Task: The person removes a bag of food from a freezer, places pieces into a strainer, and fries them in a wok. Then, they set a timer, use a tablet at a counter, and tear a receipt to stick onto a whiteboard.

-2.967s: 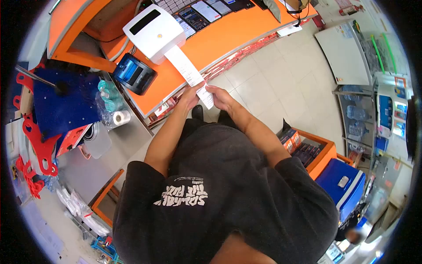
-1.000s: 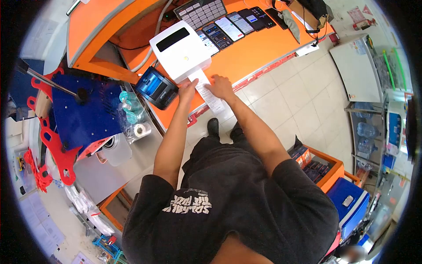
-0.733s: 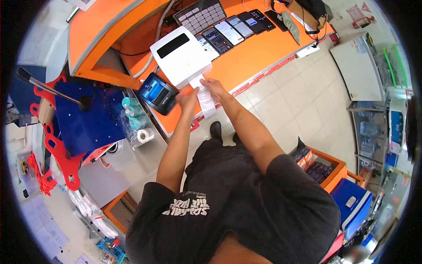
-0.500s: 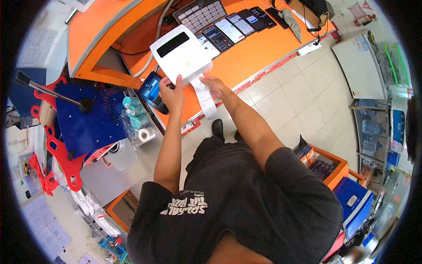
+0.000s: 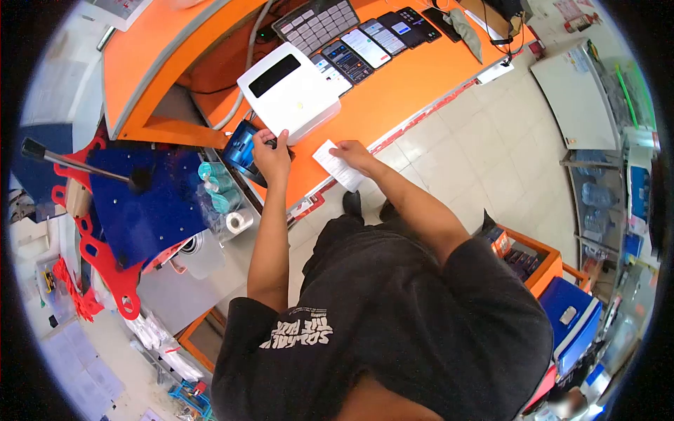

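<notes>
A white strip of printed paper, a receipt [image 5: 335,165], hangs between the thumb and fingers of my right hand [image 5: 355,155], in front of the orange counter. Separate from it stands the white box-shaped printer [image 5: 298,98], with a dark panel on its top. My left hand [image 5: 272,161] is just before the printer's front left corner, thumb and curled fingers apart. Partly behind that hand is a dark device with a blue screen [image 5: 241,146].
Several phones [image 5: 365,46] lie in a row on the orange counter [image 5: 414,81], beside a calculator-like keypad board [image 5: 319,27]. At the left stands a blue and red machine [image 5: 144,203] with a long lever. A white fridge [image 5: 576,95] is at the right.
The receipt has come away from the printer in my right hand, which moved down and slightly right. My left hand has shifted slightly down from the printer's front edge.
</notes>
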Demonstrator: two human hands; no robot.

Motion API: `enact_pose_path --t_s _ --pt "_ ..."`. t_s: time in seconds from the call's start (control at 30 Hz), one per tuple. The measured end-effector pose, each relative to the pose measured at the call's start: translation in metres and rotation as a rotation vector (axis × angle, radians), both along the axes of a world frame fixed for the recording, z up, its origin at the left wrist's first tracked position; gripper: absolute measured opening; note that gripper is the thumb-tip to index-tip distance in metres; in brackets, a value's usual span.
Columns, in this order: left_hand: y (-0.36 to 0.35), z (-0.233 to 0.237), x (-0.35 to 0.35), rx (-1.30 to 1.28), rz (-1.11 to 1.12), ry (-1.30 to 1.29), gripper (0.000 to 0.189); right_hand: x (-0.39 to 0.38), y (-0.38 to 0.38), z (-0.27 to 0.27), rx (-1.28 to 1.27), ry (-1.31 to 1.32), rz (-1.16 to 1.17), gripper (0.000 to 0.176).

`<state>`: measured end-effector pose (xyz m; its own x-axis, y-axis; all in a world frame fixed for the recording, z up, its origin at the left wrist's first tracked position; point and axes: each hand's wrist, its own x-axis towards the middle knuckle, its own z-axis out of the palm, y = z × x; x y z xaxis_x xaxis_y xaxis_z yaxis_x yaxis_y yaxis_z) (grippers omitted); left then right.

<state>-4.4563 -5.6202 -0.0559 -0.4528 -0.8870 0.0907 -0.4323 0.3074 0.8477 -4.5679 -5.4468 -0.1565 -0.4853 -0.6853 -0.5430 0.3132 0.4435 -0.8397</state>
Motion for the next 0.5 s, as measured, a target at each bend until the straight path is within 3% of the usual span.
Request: enact_pose_path --t_s 0.1,0.2,0.23,0.3,0.37,0.47,0.5 --pt "0.003 0.004 -0.006 0.098 0.010 0.074 0.041 -0.016 0.048 0.055 -0.021 0.000 -0.124 0.024" --pt "0.035 0.023 -0.018 -0.299 0.130 -0.034 0.049 -0.023 0.092 0.123 -0.094 -0.101 -0.279 0.022" --pt "0.051 0.026 -0.025 -0.277 0.069 0.072 0.056 -0.030 0.105 0.144 -0.132 -0.123 -0.337 0.021" --pt "0.095 0.054 -0.045 0.109 -0.425 0.200 0.062 -0.042 0.136 0.167 -0.172 -0.125 -0.417 0.020" --pt "0.137 0.081 -0.069 0.201 -0.970 -0.092 0.057 -0.053 0.167 0.196 -0.252 -0.112 -0.541 0.019" --pt "0.185 0.086 -0.123 0.964 -1.465 -0.198 0.045 -0.086 0.236 0.216 -0.371 -0.040 -0.774 0.019" --pt "0.204 0.084 -0.141 0.947 -1.506 -0.233 0.035 -0.098 0.264 0.218 -0.417 0.001 -0.868 0.020"
